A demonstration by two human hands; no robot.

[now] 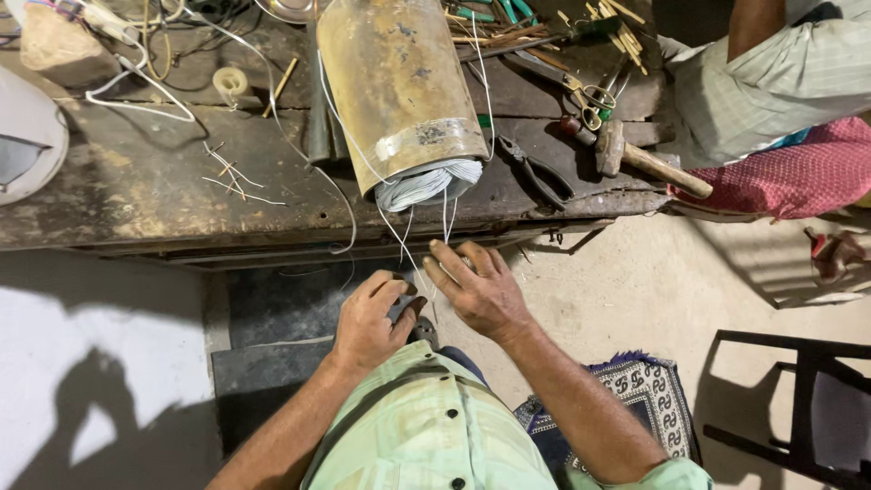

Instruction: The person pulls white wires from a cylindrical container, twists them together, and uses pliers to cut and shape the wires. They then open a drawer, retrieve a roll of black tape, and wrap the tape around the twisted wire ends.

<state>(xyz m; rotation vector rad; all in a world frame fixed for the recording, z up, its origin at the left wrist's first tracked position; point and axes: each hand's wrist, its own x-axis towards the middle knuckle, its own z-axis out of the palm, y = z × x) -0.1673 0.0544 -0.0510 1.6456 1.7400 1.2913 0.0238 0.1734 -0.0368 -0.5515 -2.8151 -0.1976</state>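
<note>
- At the far left of the old wooden workbench [136, 181] sits a pale round thing [27, 136], only partly in view.
- Near it a white cord [136, 102] loops over the dark wood, and a small roll of tape [229, 83] stands just beside the cord.
- A few short thin wire bits [231, 177] lie loose on the bench.
- In the middle a big rusty metal tube [395, 82] lies on the bench with its open end toward the person. A bundle of white wires [428, 184] fills that open end and pokes out a little.
- Some thin white wire strands [408, 240] hang down from the bundle, over the bench edge, toward the two hands.
- The left hand [370, 319] is curled shut below the bench edge. It grips something dark, but I cannot tell what it is.
- The right hand [479, 290] is just beside the left one. Its fingers [446, 265] are stretched out and pinch the hanging strands.
- The person wears a light green shirt [426, 426].
- To the right of the tube, black pliers [537, 172] lie on the bench.
- A hammer [640, 156] with a wooden handle lies a bit farther right, near small scissors [590, 100].
- Another person in a striped shirt [771, 82] sits at the right end of the bench.
- On the floor lies a patterned mat [649, 390], and a black chair [807, 408] stands at the far right.
</note>
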